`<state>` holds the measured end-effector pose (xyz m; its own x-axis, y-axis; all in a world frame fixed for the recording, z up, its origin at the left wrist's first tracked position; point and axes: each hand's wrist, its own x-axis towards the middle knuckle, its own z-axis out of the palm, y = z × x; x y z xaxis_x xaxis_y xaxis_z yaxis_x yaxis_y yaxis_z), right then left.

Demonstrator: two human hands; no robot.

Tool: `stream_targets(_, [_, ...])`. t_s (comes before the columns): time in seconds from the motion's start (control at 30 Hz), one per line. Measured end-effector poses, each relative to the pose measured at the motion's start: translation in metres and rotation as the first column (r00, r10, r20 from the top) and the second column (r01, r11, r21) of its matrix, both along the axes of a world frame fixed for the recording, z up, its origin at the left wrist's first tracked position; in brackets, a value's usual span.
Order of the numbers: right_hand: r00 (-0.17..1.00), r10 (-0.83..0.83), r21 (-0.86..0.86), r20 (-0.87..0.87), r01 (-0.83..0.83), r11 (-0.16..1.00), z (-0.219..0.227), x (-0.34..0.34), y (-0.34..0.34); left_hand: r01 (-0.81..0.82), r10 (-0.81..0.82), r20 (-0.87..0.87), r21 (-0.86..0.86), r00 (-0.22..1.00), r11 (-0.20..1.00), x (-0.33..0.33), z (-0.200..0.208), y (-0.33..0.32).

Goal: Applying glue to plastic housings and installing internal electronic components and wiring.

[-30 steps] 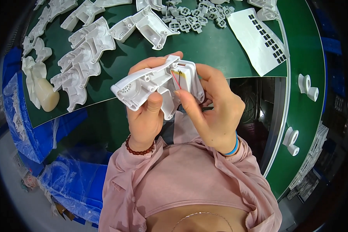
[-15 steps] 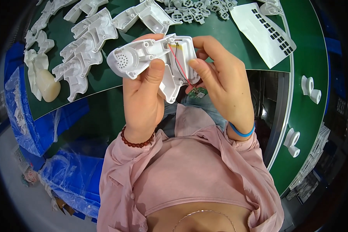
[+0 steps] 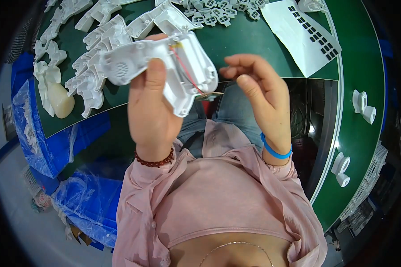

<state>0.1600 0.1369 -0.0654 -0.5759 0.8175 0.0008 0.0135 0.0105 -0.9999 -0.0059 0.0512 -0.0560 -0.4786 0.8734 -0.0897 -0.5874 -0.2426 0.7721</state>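
— What do you see from the head camera?

— My left hand is clamped round a white plastic housing half, thumb across its middle, open side tilted up at me, I'd judge so the red wire inside shows. My right hand hangs just right of it, fingers loosely curled, gripping nothing I can make out (a thin lead end pokes out between the two hands).

— And around them?

— Beyond the left hand, more white housing halves crowd the green table. Above the right hand lies a white sheet of black stickers. Nothing blocks either hand.
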Motion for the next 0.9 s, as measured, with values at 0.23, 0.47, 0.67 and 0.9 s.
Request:
stream_targets(0.23, [0.977,0.189,-0.021,-0.095,-0.192,0.981,-0.009,-0.015,-0.018,-0.089,0.09,-0.018,0.04,0.996,0.995,-0.017,0.024,0.0])
stream_targets(0.47, [0.974,0.134,-0.221,-0.184,-0.174,0.96,-0.012,-0.025,-0.009,-0.31,0.309,-0.414,0.066,0.856,0.948,-0.017,0.03,-0.007])
stream_targets(0.67, [0.999,0.024,0.175,-0.026,-0.019,0.984,-0.012,-0.015,0.026,-0.154,-0.071,-0.644,-0.286,0.761,0.946,-0.001,0.004,-0.042])
stream_targets(0.9, [0.961,0.081,0.646,0.265,-0.239,0.725,-0.013,-0.032,0.048,0.397,-0.25,0.472,-0.243,0.845,0.885,0.019,-0.027,-0.046])
